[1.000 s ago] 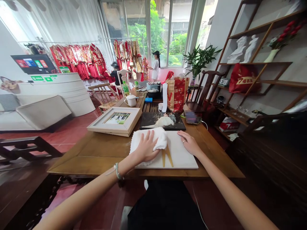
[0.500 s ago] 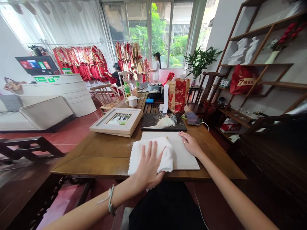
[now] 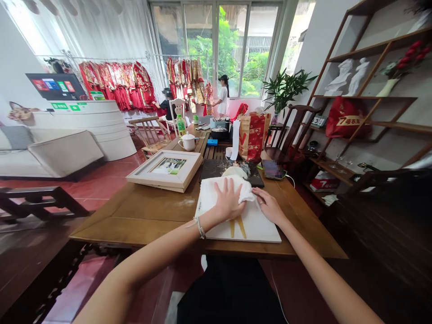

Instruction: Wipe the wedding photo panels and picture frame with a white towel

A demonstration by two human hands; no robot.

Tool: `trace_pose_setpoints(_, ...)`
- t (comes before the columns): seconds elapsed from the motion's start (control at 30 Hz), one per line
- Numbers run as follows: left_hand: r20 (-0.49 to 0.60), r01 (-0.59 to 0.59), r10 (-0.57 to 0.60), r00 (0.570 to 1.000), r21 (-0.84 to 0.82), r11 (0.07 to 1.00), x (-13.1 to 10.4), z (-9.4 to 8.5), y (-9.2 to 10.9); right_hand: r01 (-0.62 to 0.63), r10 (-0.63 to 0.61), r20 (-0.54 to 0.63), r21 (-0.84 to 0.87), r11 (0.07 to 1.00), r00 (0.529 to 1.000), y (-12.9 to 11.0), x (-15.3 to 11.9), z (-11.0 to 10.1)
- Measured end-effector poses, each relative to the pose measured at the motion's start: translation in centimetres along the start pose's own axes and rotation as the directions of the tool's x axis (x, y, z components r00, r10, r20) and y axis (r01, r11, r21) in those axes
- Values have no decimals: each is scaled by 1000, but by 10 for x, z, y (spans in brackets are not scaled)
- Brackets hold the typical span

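My left hand (image 3: 230, 200) lies with spread fingers on a white towel (image 3: 211, 191), pressing it against a flat white panel (image 3: 259, 229). Two tan strips (image 3: 240, 227) show on the panel below the hand, and a small barcode marks its left edge. Against the panel's right edge rests my right hand (image 3: 271, 208), its fingers stretched out near the towel's corner; a ring is on one finger. Just beyond, a dark decorated panel (image 3: 216, 167) with a pale raised shape is partly covered by the towel.
To the left lies a pale picture frame (image 3: 165, 168) with a photo. Further back stand a lidded white cup (image 3: 188, 142), a green-labelled bottle (image 3: 180, 124) and a red-and-tan paper bag (image 3: 251, 135). A phone (image 3: 273, 168) with a cable lies right. Two people are near the clothes racks.
My left hand has slid the towel away from me and to the right, uncovering the tan strips and the panel's near left part. My right hand stays at the right edge.
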State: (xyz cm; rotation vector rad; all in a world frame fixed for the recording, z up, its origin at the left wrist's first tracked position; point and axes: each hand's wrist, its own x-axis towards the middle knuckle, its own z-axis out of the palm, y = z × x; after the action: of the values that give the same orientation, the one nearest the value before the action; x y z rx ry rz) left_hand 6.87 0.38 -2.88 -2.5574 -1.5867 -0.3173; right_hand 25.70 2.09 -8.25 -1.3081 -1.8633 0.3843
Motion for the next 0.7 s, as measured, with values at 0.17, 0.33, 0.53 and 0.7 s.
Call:
trace_pose_setpoints(0.17, 1, -111, 111, 994, -15, 994, -11, -3, 27, 33, -33, 3, 40, 999, 999, 3, -1, -1)
trace_pose_setpoints(0.33, 76, -154, 156, 985, -33, 988, -64, -23, 64, 87, -88, 9, 82, 993, 996, 14, 1, 0)
trace_pose_setpoints(0.53, 104, -151, 158, 982, -72, 986, -88, -33, 79, 93, -93, -3, 87, 992, 996, 24, 5, 2)
trace_pose_setpoints(0.7, 206, -12, 16, 978, -20, 1000, -29, -29, 60, 91, -91, -8, 113, 989, 996, 22, 2, 2)
